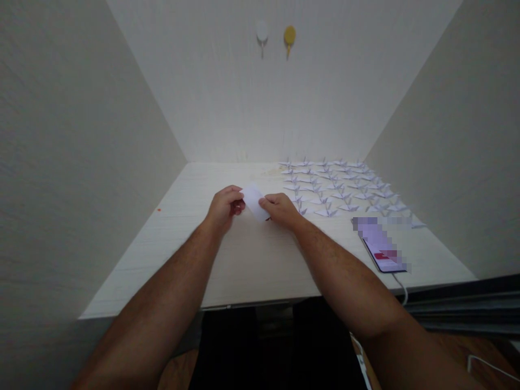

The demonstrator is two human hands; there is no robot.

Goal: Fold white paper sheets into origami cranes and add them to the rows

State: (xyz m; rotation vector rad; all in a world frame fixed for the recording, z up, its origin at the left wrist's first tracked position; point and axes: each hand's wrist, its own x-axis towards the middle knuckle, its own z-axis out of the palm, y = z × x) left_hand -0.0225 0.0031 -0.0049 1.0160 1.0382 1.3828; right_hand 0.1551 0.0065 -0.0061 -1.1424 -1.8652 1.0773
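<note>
A small piece of white paper (254, 201) is held up between my two hands, above the white desk (244, 265). My left hand (227, 206) pinches its left edge between thumb and fingers, the other fingers curled below. On the opposite edge, my right hand (281, 208) grips the paper with the thumb on top. Whether the paper has folds in it I cannot tell. To the right of my right hand stand several rows of folded white paper cranes (328, 211).
A phone (379, 246) with its screen lit lies at the right, a white cable (402, 287) running off the front edge. Walls enclose the desk on three sides. Two hooks, one white (262, 35) and one yellow (290, 37), hang on the back wall.
</note>
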